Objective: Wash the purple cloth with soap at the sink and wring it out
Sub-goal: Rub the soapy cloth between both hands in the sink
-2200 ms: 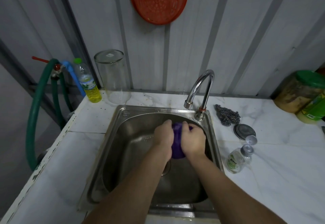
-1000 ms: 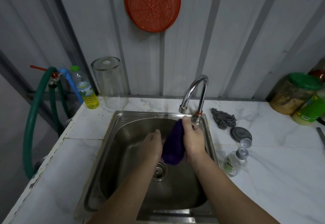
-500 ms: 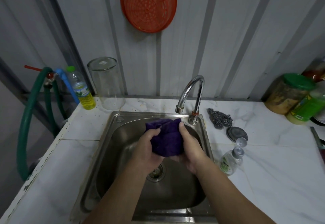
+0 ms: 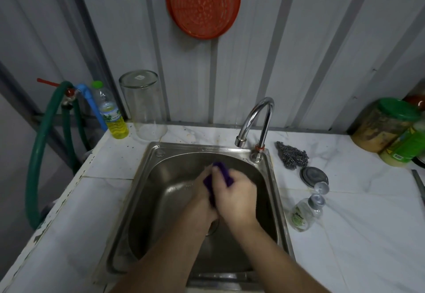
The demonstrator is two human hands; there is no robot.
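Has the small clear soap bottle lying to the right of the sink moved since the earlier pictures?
No. The soap bottle lies at the same spot beside the sink rim, just below the round lid, as before.

purple cloth (image 4: 222, 173): mostly hidden between left hand (image 4: 202, 203) and right hand (image 4: 236, 197)
hands: motion-blurred
sink (image 4: 138, 200) drain: largely covered
green jars (image 4: 391, 127): cut off, right edge

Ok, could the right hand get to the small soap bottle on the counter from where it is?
Probably yes. The soap bottle stands on the counter just right of the sink, nothing between it and the right hand. But that hand grips the purple cloth and must let go first.
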